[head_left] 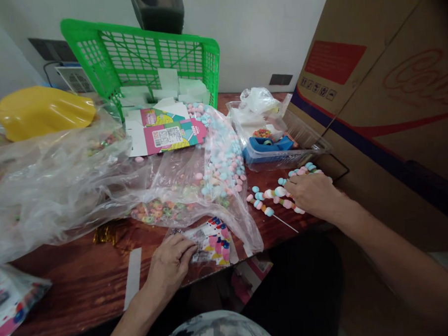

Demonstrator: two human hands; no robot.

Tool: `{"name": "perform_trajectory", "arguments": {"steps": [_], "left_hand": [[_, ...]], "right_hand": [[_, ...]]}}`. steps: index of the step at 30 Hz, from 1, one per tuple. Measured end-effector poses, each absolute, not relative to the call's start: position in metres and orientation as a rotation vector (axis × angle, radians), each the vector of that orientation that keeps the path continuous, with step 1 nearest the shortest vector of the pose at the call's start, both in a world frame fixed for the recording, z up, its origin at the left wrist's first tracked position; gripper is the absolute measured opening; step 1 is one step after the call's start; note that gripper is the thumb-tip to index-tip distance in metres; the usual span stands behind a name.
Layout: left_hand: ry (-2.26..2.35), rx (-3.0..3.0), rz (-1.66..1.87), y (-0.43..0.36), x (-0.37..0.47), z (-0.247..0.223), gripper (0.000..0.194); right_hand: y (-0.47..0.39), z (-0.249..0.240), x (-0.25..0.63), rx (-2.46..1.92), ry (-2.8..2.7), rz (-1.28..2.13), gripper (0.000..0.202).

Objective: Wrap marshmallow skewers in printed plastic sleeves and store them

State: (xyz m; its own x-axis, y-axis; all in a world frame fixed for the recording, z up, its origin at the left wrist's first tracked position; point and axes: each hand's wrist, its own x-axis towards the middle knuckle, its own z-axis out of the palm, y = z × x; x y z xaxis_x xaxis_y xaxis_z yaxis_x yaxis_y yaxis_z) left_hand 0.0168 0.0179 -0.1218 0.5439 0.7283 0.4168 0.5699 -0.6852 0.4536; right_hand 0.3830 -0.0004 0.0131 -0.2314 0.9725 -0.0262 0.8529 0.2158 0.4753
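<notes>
My left hand (172, 257) rests at the table's front edge, its thumb and fingers closed on the left end of a printed plastic packet (212, 242). On the right, my right hand (309, 194) lies over several skewers of pink, blue and white candies (280, 191); its fingers point left and bend down onto them, and their tips are too small to make out. One skewer's bare stick (286, 223) points toward the front edge. Between the hands, a large clear bag (224, 163) holds loose pink and blue candies. Ring-shaped candies (162, 210) lie under clear plastic.
A green basket (159, 47) stands at the back, with printed cards (170, 133) before it. A clear tray (275, 158) holds a blue tape dispenser (271, 143). Large cardboard boxes (376, 82) stand right. A yellow bag (43, 112) and a white strip (132, 276) are left.
</notes>
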Motion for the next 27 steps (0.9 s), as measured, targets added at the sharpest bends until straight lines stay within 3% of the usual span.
{"name": "perform_trajectory", "arguments": {"steps": [27], "left_hand": [[1.121, 2.499, 0.804, 0.016, 0.017, -0.119, 0.023]], "right_hand": [[0.028, 0.02, 0.37, 1.512, 2.107, 0.399, 0.012]]}}
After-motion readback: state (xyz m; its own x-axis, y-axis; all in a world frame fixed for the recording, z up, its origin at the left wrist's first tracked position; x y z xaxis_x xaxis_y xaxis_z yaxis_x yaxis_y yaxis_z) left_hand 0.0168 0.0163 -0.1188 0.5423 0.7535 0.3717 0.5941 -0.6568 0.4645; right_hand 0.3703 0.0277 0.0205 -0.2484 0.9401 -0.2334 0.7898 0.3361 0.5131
